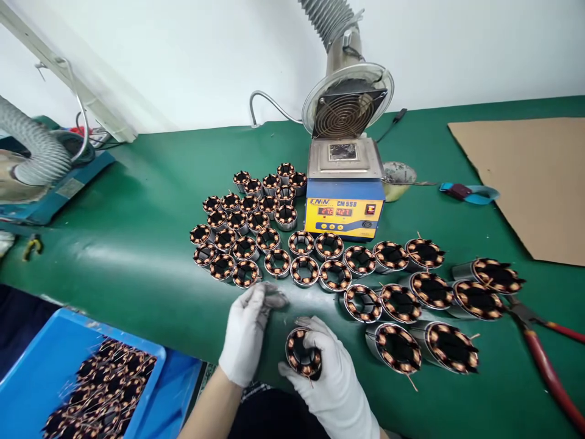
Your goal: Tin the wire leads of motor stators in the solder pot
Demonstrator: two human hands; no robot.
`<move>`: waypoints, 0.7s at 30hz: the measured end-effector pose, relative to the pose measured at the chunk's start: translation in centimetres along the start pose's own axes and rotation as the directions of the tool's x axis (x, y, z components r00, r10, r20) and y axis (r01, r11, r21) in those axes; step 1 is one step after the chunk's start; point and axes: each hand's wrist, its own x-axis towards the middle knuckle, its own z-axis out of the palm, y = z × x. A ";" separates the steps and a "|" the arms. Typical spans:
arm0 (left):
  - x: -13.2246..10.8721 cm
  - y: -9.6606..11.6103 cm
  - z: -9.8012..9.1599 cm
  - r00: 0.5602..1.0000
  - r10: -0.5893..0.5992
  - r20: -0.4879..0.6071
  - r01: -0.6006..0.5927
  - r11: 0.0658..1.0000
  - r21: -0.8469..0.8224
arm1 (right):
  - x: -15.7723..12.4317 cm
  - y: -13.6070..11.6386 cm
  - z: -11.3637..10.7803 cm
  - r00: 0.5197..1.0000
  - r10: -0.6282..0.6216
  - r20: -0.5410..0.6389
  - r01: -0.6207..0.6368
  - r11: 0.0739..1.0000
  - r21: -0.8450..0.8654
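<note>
Clamped between the thumb and fingers of the right hand [336, 378], a copper-wound ring [302, 367] was held near the front edge of the green table [155, 201], its open end facing up. That hand curved around it from the right. Just beside it, the left hand [249, 329] reached forward, fingers bent, tips near the standing rings [304, 282]; blur hid whether they pinched anything. Both wore white gloves.

Beyond the rings stood a blue-and-yellow machine [345, 210], below a round metal hood [345, 116] and ribbed duct [326, 18], before a white wall [183, 61]. Flat brown cardboard [534, 183] lay far right, red-handled pliers [543, 366] nearer. Smooth metal cylinders enclosed the rings' glossy windings and black inner parts. A blue plastic tray [158, 355] at lower left held wire-tailed pieces [109, 378].
</note>
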 end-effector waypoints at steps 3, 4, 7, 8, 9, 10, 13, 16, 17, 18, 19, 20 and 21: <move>-0.4 1.0 -0.6 0.995 -0.077 0.066 0.065 0.983 0.172 | 0.0 0.1 -0.3 1.000 -0.014 -0.002 0.014 1.000 -0.023; -0.6 1.2 -0.4 0.986 -0.131 0.100 0.102 0.962 0.253 | 0.0 0.1 -0.4 1.000 -0.024 -0.001 0.024 0.999 -0.025; -1.2 1.4 0.5 0.977 -0.203 0.066 0.169 0.926 0.339 | -0.1 0.0 -0.6 1.000 -0.026 0.016 0.027 0.999 -0.033; -1.3 1.3 0.8 0.977 -0.207 0.048 0.180 0.926 0.332 | -0.1 0.0 -0.5 1.000 -0.018 0.024 0.019 0.999 -0.034; -1.3 1.3 1.1 0.976 -0.214 0.047 0.187 0.925 0.329 | -0.1 0.0 -0.5 1.000 -0.011 0.029 0.012 0.999 -0.034; -1.3 1.3 1.3 0.973 -0.224 0.064 0.190 0.922 0.337 | -0.1 -0.1 -0.5 0.999 -0.004 0.035 0.005 0.999 -0.034; -1.2 1.3 1.5 0.967 -0.227 0.120 0.159 0.897 0.413 | -0.1 -0.2 -0.5 0.999 0.011 0.052 -0.010 1.000 -0.022; -1.3 1.1 1.4 0.984 -0.138 0.116 0.069 0.881 0.468 | 0.0 -0.2 -0.6 0.997 0.039 0.073 -0.040 0.999 0.010; -1.4 1.0 1.3 0.987 -0.114 0.115 0.046 0.878 0.477 | 0.0 -0.2 -0.6 0.996 0.044 0.077 -0.046 0.999 0.018; -1.5 0.8 1.2 0.989 -0.097 0.111 0.032 0.875 0.482 | 0.0 -0.2 -0.6 0.996 0.046 0.079 -0.048 0.999 0.023; -1.7 0.7 1.0 0.991 -0.090 0.102 0.029 0.872 0.489 | 0.0 -0.2 -0.6 0.996 0.047 0.078 -0.049 0.999 0.024; -1.8 0.6 0.9 0.992 -0.086 0.091 0.030 0.868 0.496 | 0.0 -0.2 -0.6 0.996 0.049 0.079 -0.050 0.999 0.020; -1.9 0.6 0.8 0.993 -0.080 0.083 0.027 0.863 0.505 | 0.0 -0.2 -0.6 0.996 0.047 0.079 -0.048 0.999 0.012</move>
